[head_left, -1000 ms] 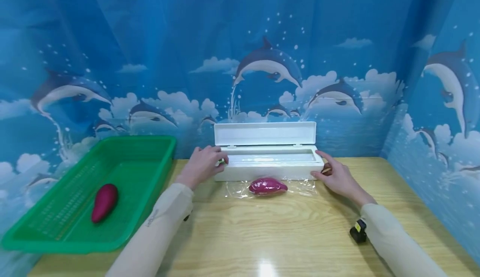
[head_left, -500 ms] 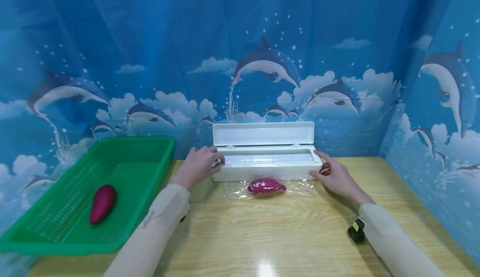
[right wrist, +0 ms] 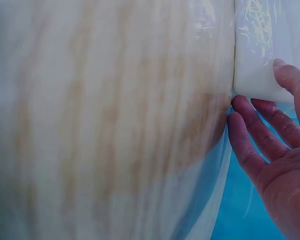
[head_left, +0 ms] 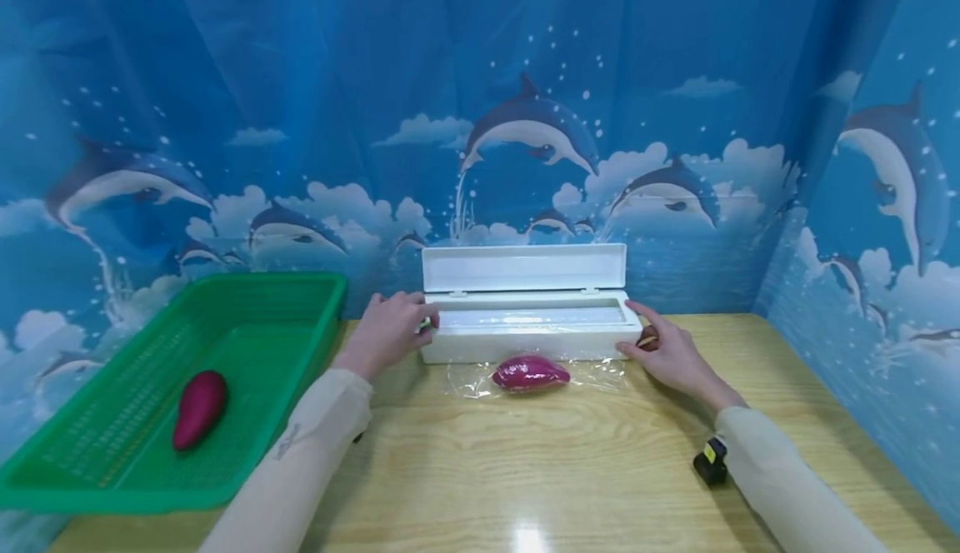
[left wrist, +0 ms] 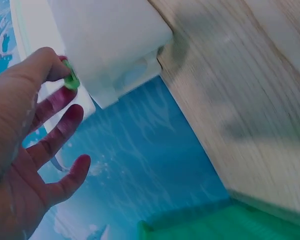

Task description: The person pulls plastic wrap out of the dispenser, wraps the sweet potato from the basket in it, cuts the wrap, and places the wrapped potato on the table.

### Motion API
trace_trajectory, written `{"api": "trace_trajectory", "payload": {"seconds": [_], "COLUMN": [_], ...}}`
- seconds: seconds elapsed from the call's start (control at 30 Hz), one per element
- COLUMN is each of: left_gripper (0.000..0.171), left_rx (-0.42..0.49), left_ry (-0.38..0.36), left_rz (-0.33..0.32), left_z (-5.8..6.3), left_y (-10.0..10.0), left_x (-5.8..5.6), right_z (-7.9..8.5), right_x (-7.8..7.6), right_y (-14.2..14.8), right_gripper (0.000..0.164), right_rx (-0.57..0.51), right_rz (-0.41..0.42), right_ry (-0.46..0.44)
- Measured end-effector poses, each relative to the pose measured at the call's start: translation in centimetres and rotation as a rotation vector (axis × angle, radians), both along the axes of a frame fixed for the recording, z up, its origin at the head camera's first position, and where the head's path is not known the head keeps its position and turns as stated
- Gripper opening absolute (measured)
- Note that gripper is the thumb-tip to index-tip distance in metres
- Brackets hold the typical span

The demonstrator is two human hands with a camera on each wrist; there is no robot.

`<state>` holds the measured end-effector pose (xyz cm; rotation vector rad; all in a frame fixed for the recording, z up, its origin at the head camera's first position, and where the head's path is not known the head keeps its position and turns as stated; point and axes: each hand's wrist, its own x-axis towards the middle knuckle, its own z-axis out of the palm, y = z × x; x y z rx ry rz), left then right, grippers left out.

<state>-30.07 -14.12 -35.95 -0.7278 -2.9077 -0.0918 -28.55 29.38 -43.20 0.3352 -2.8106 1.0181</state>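
Note:
A white cling film dispenser stands at the back of the table with its lid raised. Clear film comes out over its front and lies across a purple sweet potato. At the dispenser's left end, my left hand pinches a small green slide cutter between thumb and index finger; the other fingers are spread. My right hand grips the right end, its thumb on the front face and its index finger at the top corner.
To the left stands a green plastic basket holding another purple sweet potato. A blue dolphin-print curtain hangs close behind the dispenser and along the right side of the wooden table.
My left hand has slid a little left to the dispenser's end. My right hand keeps its place on the right end. The whole head view has shifted slightly.

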Motion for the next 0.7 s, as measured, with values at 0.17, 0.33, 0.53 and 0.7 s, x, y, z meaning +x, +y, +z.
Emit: {"api": "trace_trajectory", "payload": {"seconds": [0.17,0.33,0.53,0.7], "left_gripper": [0.008,0.017,0.026,0.011], "left_rx": [0.015,0.057,0.057,0.061], "left_ry": [-0.007,-0.016,0.052,0.131], "left_rz": [0.011,0.022,-0.031,-0.063], "left_z": [0.2,0.1,-1.1,-1.7], "left_y": [-0.1,0.9,2.4,2.7], "left_x": [0.2,0.4,0.5,0.7], "right_z": [0.0,0.1,0.5,0.9], "right_x": [-0.1,0.0,0.2,0.6], "right_y": [0.1,-0.1,-0.6,-0.9], "right_gripper": [0.079,0.079,0.082,0.089], "right_rx": [-0.003,0.010,0.027,0.030], "right_rz": [-0.009,-0.014,-0.045,-0.038], "right_ry": [0.003,-0.007,-0.038,-0.093]}}
